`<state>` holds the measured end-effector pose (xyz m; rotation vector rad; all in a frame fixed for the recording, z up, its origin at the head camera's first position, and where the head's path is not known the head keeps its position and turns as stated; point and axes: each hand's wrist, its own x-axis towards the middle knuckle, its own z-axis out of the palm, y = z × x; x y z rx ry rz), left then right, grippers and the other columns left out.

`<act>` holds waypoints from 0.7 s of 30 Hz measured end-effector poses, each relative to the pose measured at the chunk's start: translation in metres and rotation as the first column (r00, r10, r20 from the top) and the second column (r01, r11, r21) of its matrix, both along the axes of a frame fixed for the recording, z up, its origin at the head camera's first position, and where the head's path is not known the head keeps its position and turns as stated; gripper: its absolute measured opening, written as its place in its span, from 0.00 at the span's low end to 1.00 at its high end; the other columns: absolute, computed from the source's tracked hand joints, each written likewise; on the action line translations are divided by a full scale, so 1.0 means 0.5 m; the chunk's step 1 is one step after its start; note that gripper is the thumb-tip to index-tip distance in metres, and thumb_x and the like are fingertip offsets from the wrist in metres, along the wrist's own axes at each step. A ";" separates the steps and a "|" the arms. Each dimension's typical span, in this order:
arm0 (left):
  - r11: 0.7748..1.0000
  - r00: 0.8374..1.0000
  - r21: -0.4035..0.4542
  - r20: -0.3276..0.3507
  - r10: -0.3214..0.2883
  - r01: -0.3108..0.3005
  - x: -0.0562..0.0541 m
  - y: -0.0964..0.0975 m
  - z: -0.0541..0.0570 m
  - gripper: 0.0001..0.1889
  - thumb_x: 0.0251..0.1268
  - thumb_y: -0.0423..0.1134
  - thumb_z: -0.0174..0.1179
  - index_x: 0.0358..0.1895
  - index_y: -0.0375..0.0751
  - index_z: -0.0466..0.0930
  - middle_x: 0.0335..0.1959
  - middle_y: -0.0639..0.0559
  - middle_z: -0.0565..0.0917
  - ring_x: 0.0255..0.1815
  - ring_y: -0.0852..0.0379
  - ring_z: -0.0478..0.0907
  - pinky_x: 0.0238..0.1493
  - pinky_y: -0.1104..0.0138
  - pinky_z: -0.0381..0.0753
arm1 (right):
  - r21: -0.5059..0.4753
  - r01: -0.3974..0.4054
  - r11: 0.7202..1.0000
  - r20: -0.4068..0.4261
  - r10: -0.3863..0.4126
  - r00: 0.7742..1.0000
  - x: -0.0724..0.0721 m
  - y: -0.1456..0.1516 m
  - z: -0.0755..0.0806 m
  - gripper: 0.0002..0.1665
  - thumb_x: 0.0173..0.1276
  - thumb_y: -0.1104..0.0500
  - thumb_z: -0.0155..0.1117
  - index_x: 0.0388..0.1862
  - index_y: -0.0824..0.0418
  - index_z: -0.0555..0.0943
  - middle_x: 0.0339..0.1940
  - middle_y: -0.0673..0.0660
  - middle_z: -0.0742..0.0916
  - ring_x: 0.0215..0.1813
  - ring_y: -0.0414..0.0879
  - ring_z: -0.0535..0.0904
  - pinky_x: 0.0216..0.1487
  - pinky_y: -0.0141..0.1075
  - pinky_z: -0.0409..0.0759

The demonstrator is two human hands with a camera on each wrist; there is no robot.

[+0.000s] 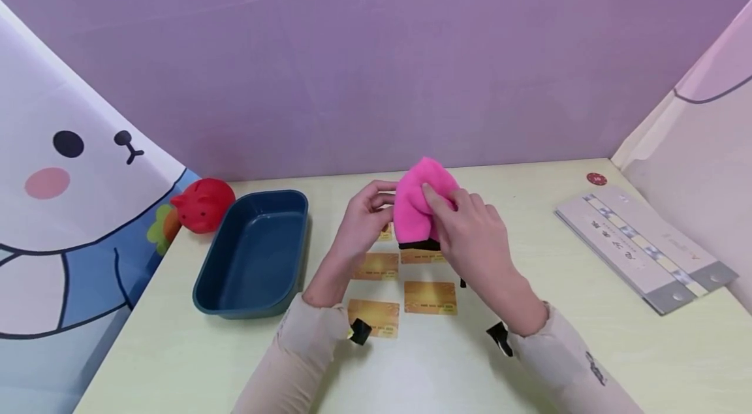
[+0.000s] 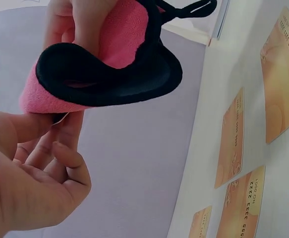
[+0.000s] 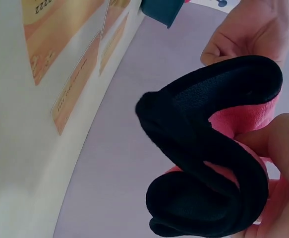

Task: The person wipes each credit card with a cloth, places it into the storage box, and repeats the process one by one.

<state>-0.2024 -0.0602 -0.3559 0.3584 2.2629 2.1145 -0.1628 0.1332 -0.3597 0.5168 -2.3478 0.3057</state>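
A soft pink cloth pouch (image 1: pixel 418 205) with black lining and black trim is held up over the table, its mouth facing down. My left hand (image 1: pixel 365 217) pinches its left edge between thumb and fingers; a small dark sliver with a pale edge shows at that pinch in the left wrist view. From the right, my right hand (image 1: pixel 474 238) grips a fold of the cloth, thumb pressed into the front. The black-rimmed mouth (image 3: pixel 184 119) bends into a curve in the right wrist view. A black loop (image 2: pixel 196 9) hangs off the rim.
Several gold cards (image 1: pixel 431 298) lie on the table beneath the hands. A blue basin (image 1: pixel 258 257) stands at the left, with a red piggy bank (image 1: pixel 205 205) beside it. To the right are a grey-white booklet (image 1: pixel 640 244) and a red chip (image 1: pixel 596 179). A purple wall rises behind.
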 end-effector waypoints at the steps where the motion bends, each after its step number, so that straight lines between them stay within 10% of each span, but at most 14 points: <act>1: 1.000 1.000 -0.006 0.000 -0.004 0.004 0.000 0.000 0.000 0.16 0.71 0.29 0.58 0.58 0.46 0.80 0.41 0.47 0.88 0.30 0.58 0.77 0.27 0.70 0.68 | 0.000 0.010 1.000 0.009 -0.010 1.000 -0.001 0.002 0.000 0.27 0.69 0.57 0.67 0.67 0.48 0.78 0.44 0.63 0.84 0.37 0.58 0.80 0.31 0.47 0.79; 21: 1.000 0.999 0.010 0.028 0.019 -0.019 -0.014 -0.050 0.020 0.19 0.72 0.35 0.61 0.64 0.47 0.76 0.37 0.53 0.84 0.40 0.52 0.80 0.36 0.67 0.74 | -0.141 0.180 0.974 0.139 -0.160 0.977 -0.033 0.125 0.040 0.26 0.69 0.64 0.61 0.66 0.55 0.77 0.42 0.71 0.81 0.40 0.65 0.76 0.30 0.58 0.75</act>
